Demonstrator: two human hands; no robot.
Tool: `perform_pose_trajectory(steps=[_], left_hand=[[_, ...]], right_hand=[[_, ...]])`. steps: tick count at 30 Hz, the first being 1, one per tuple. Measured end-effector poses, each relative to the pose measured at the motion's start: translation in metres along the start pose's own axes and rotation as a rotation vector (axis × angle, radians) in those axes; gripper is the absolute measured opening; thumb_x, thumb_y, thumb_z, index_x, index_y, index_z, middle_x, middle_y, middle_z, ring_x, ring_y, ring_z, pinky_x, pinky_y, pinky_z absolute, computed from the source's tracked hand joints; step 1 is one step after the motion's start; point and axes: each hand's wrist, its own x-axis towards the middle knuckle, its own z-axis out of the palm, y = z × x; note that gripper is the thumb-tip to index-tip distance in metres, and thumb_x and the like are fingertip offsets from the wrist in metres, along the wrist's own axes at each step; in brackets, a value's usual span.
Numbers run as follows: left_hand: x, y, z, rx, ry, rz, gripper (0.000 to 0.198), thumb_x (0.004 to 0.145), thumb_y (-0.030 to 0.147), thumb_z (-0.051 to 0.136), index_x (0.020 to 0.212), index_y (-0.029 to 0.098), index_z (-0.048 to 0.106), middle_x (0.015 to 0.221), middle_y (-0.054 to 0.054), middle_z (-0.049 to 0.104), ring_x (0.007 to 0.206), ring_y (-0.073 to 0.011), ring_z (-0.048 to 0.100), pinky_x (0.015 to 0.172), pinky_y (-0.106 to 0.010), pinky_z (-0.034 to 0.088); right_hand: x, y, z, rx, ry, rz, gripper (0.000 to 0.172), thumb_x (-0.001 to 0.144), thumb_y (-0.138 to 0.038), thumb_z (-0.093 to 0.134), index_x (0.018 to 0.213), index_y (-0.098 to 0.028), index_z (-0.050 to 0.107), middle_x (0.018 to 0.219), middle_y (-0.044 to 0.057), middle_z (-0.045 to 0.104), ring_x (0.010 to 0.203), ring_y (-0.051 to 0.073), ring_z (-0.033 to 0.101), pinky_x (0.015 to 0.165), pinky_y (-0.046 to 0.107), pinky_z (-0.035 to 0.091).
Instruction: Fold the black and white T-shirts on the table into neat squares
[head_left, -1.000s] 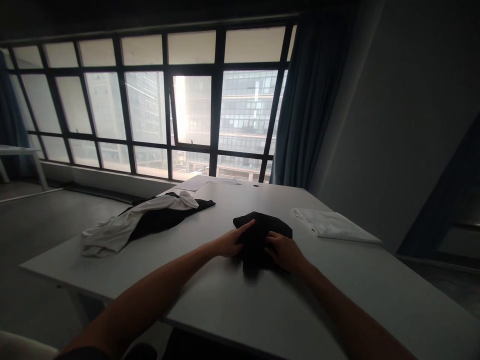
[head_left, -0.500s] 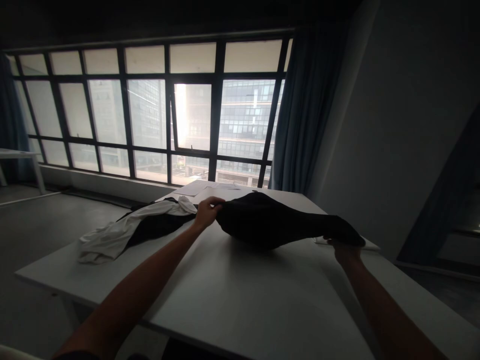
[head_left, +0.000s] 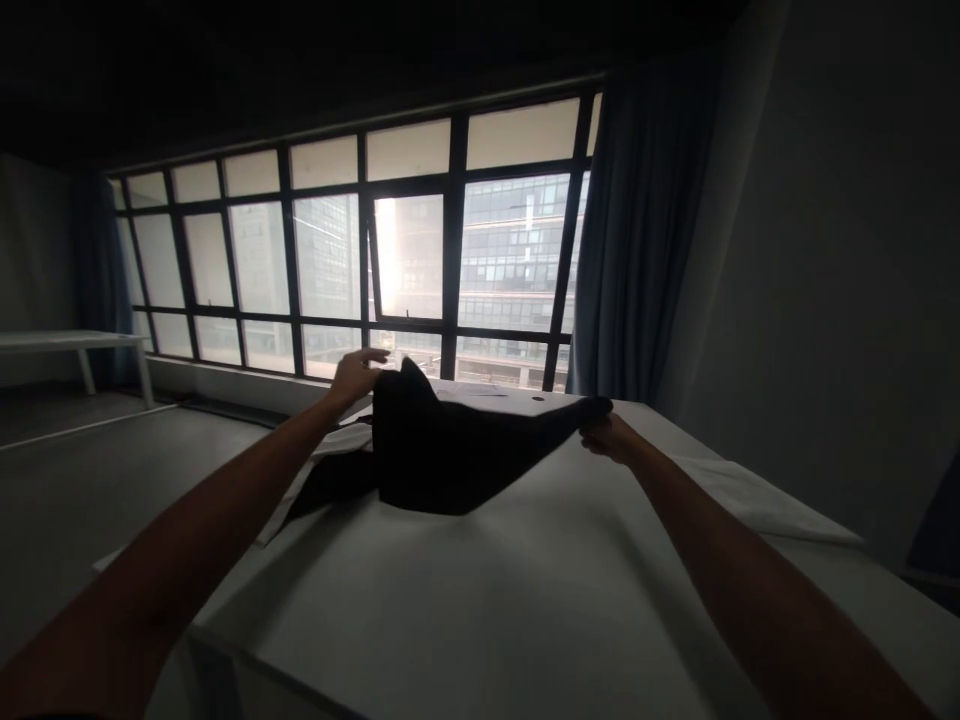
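Black fabric spans the space between the two hands. The right hand pinches one end of the black cloth, fingers closed around its narrow, bunched tip. The left hand is at the opposite upper corner, its fingers stretched out over the edge; whether thumb and fingers grip the fabric there cannot be told. Between them the cloth hangs over the white table, broad and upright toward the left hand, with a small peak at its top, and tapering toward the right; whether its lower edge touches the tabletop is unclear. Just behind its left side, partly hidden by it and by the left forearm, lies a heap of black and white garments. Past the right forearm, a flat white cloth lies near the table's right edge. Some papers lie at the far end, with a small dark round spot beside them. Beyond stands a black-framed window, a blue curtain hanging at its right end, and a second table stands well apart at the left.
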Motion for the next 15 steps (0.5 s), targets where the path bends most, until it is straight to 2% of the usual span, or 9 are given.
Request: perform_pose_trajectory(steps=[3,5,6,8,10,11,12,14,15], left_hand=[[0.033,0.017,-0.037,0.132,0.330,0.030,0.032,0.084,0.004,0.044,0.105,0.004,0.068,0.106,-0.010,0.068,0.097,-0.0189,0.059,0.093,-0.036,0.047],[0.038,0.025,-0.052,0.176,0.444,0.080,0.035,0.086,0.003,0.039,0.105,0.005,0.068,0.114,-0.010,0.063,0.109,-0.0198,0.055,0.101,-0.036,0.041],[0.035,0.026,-0.055,0.219,0.438,0.119,0.034,0.086,0.004,0.041,0.104,0.009,0.069,0.116,-0.009,0.063,0.111,-0.0202,0.054,0.102,-0.035,0.040],[0.019,0.021,-0.051,0.388,0.284,0.195,0.029,0.083,0.010,0.049,0.101,0.017,0.071,0.113,-0.005,0.065,0.107,-0.0225,0.059,0.097,-0.035,0.044],[-0.005,0.007,-0.037,0.650,-0.011,0.192,0.024,0.081,0.021,0.055,0.098,0.022,0.073,0.105,-0.006,0.069,0.098,-0.0280,0.064,0.088,-0.039,0.048],[-0.017,-0.002,-0.027,0.765,-0.150,0.134,0.023,0.081,0.026,0.057,0.096,0.021,0.074,0.099,-0.008,0.071,0.094,-0.0309,0.066,0.085,-0.042,0.049],[-0.028,-0.012,-0.016,0.852,-0.266,0.078,0.025,0.081,0.031,0.057,0.094,0.019,0.074,0.095,-0.011,0.072,0.092,-0.0332,0.066,0.083,-0.045,0.048],[-0.047,-0.031,0.007,0.926,-0.421,0.040,0.029,0.081,0.037,0.060,0.092,0.016,0.075,0.095,-0.015,0.072,0.096,-0.0360,0.065,0.085,-0.047,0.047],[-0.053,-0.039,0.020,0.923,-0.471,0.061,0.031,0.080,0.040,0.062,0.095,0.017,0.075,0.101,-0.016,0.072,0.102,-0.0366,0.063,0.090,-0.048,0.045]], right_hand=[[0.035,-0.039,0.060,0.112,-0.026,-0.034,0.019,0.091,-0.033,0.054,0.104,-0.020,0.061,0.101,0.010,0.069,0.095,0.019,0.067,0.075,0.031,0.054],[0.048,-0.051,0.096,0.137,-0.120,-0.032,0.025,0.094,-0.035,0.051,0.114,-0.023,0.059,0.120,0.011,0.066,0.108,0.020,0.064,0.083,0.034,0.053],[0.051,-0.050,0.110,0.119,-0.190,-0.017,0.028,0.094,-0.038,0.051,0.117,-0.022,0.059,0.124,0.012,0.065,0.111,0.021,0.063,0.086,0.037,0.053],[0.053,-0.035,0.122,-0.020,-0.361,0.017,0.037,0.091,-0.044,0.058,0.117,-0.018,0.062,0.124,0.015,0.065,0.112,0.024,0.063,0.091,0.042,0.050],[0.053,-0.006,0.113,-0.297,-0.467,0.040,0.042,0.083,-0.047,0.067,0.111,-0.016,0.067,0.116,0.013,0.069,0.108,0.025,0.064,0.094,0.042,0.048],[0.051,0.011,0.101,-0.454,-0.449,0.045,0.038,0.079,-0.046,0.071,0.104,-0.016,0.070,0.110,0.011,0.072,0.105,0.024,0.065,0.093,0.039,0.048],[0.050,0.028,0.085,-0.617,-0.369,0.056,0.032,0.078,-0.044,0.071,0.095,-0.018,0.073,0.103,0.008,0.073,0.101,0.023,0.066,0.091,0.036,0.049],[0.044,0.061,0.042,-0.746,-0.264,0.122,0.025,0.078,-0.037,0.070,0.087,-0.014,0.074,0.099,0.014,0.073,0.103,0.030,0.065,0.093,0.043,0.047],[0.040,0.077,0.018,-0.797,-0.206,0.147,0.025,0.079,-0.034,0.068,0.089,-0.011,0.073,0.104,0.019,0.071,0.108,0.035,0.062,0.095,0.048,0.044]])
